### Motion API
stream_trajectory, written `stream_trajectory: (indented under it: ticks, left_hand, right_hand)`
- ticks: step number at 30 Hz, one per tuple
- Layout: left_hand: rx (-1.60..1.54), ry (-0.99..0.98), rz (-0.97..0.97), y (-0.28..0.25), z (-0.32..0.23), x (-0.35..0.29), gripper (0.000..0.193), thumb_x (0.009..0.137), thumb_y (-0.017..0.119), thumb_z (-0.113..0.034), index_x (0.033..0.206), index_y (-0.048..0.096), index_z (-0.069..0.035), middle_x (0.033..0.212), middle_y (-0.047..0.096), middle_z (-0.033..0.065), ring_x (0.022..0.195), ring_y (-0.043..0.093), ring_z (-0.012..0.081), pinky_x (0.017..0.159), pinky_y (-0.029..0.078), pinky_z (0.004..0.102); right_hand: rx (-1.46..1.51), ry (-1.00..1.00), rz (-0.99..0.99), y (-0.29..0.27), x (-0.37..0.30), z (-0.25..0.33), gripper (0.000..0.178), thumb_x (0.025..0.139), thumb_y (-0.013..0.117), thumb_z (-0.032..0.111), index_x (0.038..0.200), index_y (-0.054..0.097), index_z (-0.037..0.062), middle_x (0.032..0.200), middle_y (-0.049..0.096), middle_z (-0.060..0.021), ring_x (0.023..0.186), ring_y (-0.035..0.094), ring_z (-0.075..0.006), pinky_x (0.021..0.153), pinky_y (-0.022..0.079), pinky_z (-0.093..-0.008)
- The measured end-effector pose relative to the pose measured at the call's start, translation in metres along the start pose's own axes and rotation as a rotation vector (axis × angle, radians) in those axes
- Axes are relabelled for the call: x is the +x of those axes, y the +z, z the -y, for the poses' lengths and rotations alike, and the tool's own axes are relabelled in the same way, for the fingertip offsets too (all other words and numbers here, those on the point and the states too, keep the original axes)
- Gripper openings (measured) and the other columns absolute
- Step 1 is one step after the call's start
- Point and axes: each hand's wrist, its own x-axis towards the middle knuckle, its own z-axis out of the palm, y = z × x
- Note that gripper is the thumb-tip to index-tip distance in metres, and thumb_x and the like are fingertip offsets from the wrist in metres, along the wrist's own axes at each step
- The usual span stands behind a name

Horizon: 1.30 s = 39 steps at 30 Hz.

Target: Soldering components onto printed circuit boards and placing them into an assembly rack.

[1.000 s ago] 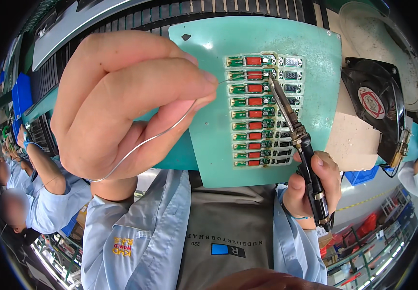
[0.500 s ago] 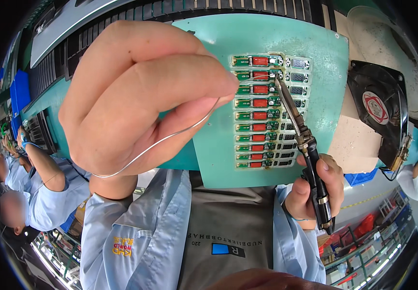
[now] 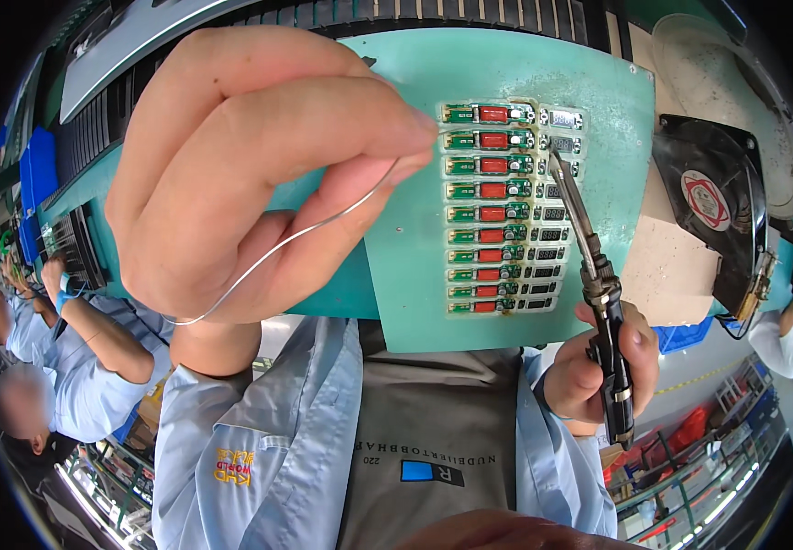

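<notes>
Over the left edge of the green board (image 3: 410,293), the left hand (image 3: 259,151) pinches a thin wire (image 3: 284,244) between thumb and forefinger. On the other side — by the column of small displays (image 3: 553,214) — the right hand (image 3: 578,380) grips a soldering iron (image 3: 599,275), its tip at the second display from the top. Circuit boards (image 3: 491,190) with red parts lie between.

A head-worn fisheye camera looks down, close above the green board (image 3: 419,257).

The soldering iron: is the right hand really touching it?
Touching. The head view shows the right hand gripping the soldering iron, with fingers on both sides of its black handle.
</notes>
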Motion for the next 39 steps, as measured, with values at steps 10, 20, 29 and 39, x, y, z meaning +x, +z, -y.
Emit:
stream_trajectory:
  ticks: [10,20,29,39]
  left_hand:
    - [-0.029,0.0,0.002,0.004,-0.011,-0.002,0.018,0.075,0.08,0.001,0.091,0.071,0.0,0.093,0.069,0.0154,0.078,0.068,0.0234,0.068,0.055,0.0304]
    - [-0.019,-0.034,0.007,0.009,-0.012,-0.007,0.02,0.074,0.08,0.002,0.091,0.072,0.0,0.093,0.069,0.0145,0.078,0.067,0.0227,0.069,0.054,0.0299]
    - [-0.049,-0.059,0.01,0.013,-0.011,-0.007,0.02,0.073,0.08,0.002,0.092,0.072,0.0,0.093,0.069,0.0144,0.079,0.067,0.0227,0.069,0.054,0.0302]
    - [-0.053,-0.059,0.021,0.013,-0.011,-0.006,0.019,0.073,0.079,0.001,0.091,0.072,-0.001,0.093,0.07,0.0147,0.078,0.066,0.0227,0.069,0.054,0.0311]
  right_hand:
    - [0.012,0.005,0.018,-0.004,-0.007,0.003,0.041,0.09,0.081,0.021,0.119,0.065,-0.0021,0.092,0.068,-0.0184,0.071,0.062,-0.0247,0.066,0.053,-0.0348]
    - [0.005,0.071,0.034,0.001,-0.009,0.002,0.039,0.089,0.082,0.02,0.117,0.067,-0.002,0.089,0.069,-0.0176,0.069,0.062,-0.0233,0.064,0.053,-0.0319]
    - [-0.016,0.07,0.027,0.004,-0.003,0.005,0.036,0.086,0.083,0.018,0.113,0.068,-0.0022,0.088,0.069,-0.0175,0.067,0.062,-0.0227,0.063,0.052,-0.031]
    - [-0.032,0.039,0.052,-0.001,0.0,0.005,0.035,0.085,0.083,0.016,0.11,0.068,-0.0028,0.089,0.07,-0.0171,0.068,0.064,-0.0238,0.064,0.054,-0.0334]
